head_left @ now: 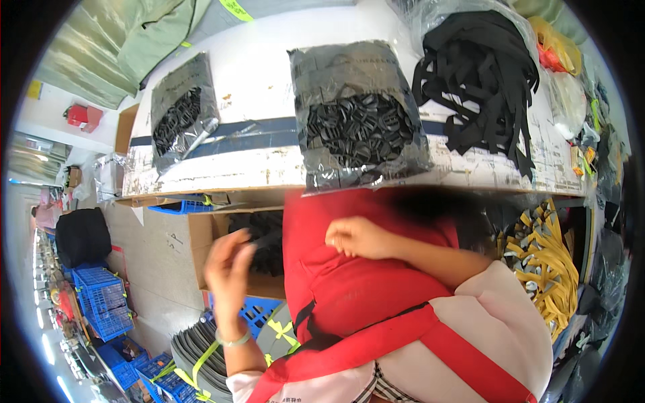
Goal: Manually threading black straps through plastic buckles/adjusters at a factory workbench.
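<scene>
Red apron (376, 282) sits closest; before it, the right hand (359, 237) has curled fingers, their grip unclear to me. Left of the apron, the left hand (230, 267), fingers loosely parted, nears a cardboard box (200, 235); beyond the apron, bagged black buckles (359, 127) lie on the tabletop (259, 87).

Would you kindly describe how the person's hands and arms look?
The left hand and right hand are ungloved. A pale, rounded bangle circles the left wrist; none shows on the right. Short, pale pinkish-white fabric sleeves cover the upper arms.
</scene>
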`<state>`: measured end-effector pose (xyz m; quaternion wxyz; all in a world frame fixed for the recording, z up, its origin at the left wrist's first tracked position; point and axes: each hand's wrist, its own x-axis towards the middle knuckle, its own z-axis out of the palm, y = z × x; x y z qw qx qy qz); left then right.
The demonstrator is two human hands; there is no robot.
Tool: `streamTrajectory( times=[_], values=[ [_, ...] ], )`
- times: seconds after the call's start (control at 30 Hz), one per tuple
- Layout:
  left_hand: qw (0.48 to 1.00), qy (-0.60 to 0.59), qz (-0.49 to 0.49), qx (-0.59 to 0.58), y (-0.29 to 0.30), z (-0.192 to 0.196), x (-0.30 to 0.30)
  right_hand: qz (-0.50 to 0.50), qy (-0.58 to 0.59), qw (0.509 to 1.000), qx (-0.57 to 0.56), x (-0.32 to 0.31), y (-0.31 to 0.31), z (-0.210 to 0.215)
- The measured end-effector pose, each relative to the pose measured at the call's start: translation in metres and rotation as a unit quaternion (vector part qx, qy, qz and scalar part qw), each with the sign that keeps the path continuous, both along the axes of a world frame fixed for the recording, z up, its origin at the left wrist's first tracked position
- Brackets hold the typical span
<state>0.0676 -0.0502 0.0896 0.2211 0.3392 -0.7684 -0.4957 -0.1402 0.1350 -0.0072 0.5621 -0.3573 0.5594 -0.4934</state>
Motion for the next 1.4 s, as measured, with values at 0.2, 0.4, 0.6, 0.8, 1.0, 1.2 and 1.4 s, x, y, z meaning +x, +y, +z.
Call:
streamTrajectory(
  times=[0.2,0.4,0.6,0.8,1.0,1.2,1.4],
  values=[
    [0.949,0.034,-0.131,-0.284,0.006,-0.026,-0.206,0.113,0.182,0.975,-0.050,0.005,0.004,-0.003],
    [0.907,-0.074,-0.128,-0.395,0.023,-0.062,-0.276,0.092,0.173,0.980,-0.017,-0.015,0.014,-0.005],
    [0.959,0.054,-0.166,-0.222,0.007,-0.061,-0.283,0.075,0.164,0.983,-0.023,-0.028,0.011,-0.012],
    [0.966,0.092,-0.118,0.210,-0.002,-0.046,-0.285,0.080,0.156,0.984,-0.037,-0.027,0.007,-0.011],
    [0.776,0.205,-0.075,0.592,-0.014,-0.057,-0.281,0.030,0.141,0.989,-0.023,-0.034,0.002,0.002],
    [0.820,0.222,-0.058,0.524,0.008,-0.053,-0.269,-0.304,0.206,0.924,-0.106,-0.052,-0.009,0.043],
    [0.804,0.245,-0.037,0.540,0.025,-0.056,-0.260,-0.294,0.132,0.942,-0.091,-0.071,-0.023,0.037]
  ],
)
